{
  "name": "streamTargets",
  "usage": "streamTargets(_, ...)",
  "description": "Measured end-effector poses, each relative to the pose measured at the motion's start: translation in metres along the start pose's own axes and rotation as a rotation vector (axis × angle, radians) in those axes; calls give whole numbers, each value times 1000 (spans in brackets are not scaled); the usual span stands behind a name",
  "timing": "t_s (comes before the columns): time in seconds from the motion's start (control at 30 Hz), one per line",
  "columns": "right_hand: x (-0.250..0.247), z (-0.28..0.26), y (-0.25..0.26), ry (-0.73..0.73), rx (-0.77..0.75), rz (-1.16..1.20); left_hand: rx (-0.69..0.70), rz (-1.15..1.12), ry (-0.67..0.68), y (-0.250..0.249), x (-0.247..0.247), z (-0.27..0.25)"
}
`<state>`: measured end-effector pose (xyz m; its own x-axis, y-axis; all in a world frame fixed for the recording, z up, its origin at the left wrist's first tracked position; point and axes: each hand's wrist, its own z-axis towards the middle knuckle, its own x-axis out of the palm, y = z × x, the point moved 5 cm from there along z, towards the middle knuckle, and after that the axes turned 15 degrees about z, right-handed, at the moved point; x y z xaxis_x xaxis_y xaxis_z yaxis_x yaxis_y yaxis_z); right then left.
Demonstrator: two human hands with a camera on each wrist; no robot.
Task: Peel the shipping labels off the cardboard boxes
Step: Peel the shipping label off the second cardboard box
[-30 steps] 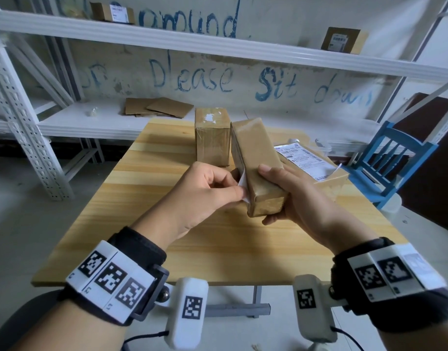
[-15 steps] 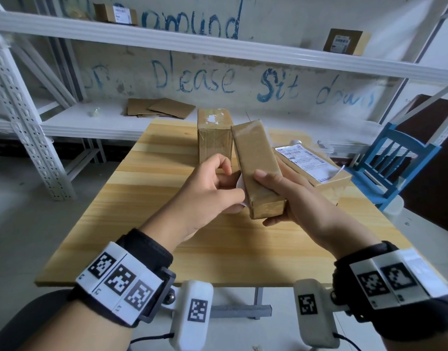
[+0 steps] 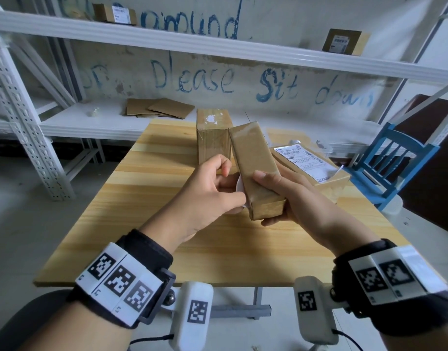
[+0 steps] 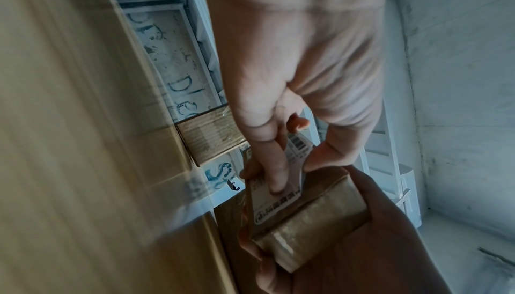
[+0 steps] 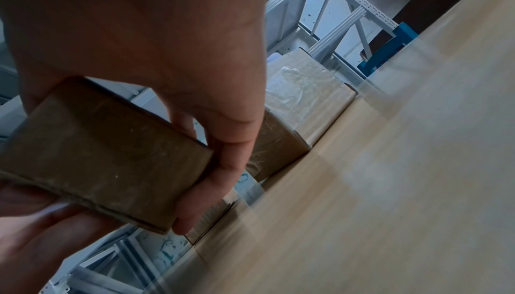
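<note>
Tearing is looking likely if the left hand [image 3: 207,188], pinching the label [image 4: 274,197], is pulling too fast while the right hand [image 3: 293,198] is gripping the box [image 3: 255,168].

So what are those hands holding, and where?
Right hand grips the long brown taped cardboard box near its lower end; left hand pinches its white shipping label.

Taped brown box [image 3: 255,168] held tilted above table, white label [image 4: 274,197] partly lifted off its side
</note>
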<state>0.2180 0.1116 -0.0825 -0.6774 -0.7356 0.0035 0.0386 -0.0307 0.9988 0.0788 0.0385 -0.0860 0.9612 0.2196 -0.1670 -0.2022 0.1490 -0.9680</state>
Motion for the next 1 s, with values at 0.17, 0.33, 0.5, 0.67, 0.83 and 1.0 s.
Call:
streamTargets(0.17,0,1,-1,-3,9,-1,19,33,5,-1,-1,0)
streamTargets(0.33,0,1,-2,5,10,13,32,52,-6,-1,-3,0)
streamTargets(0.5,0,2,-2,7,6,30,34,80,-37,0,-8,0)
streamTargets(0.67,-2,3,-4,-12,17,51,40,64,-34,2,-9,1)
streamTargets(0.83,-5,6,-7,-58,32,65,47,54,-29,3,-11,2)
streamTargets(1.0,-6,6,-10,-63,46,71,47,62,-28,5,-10,2)
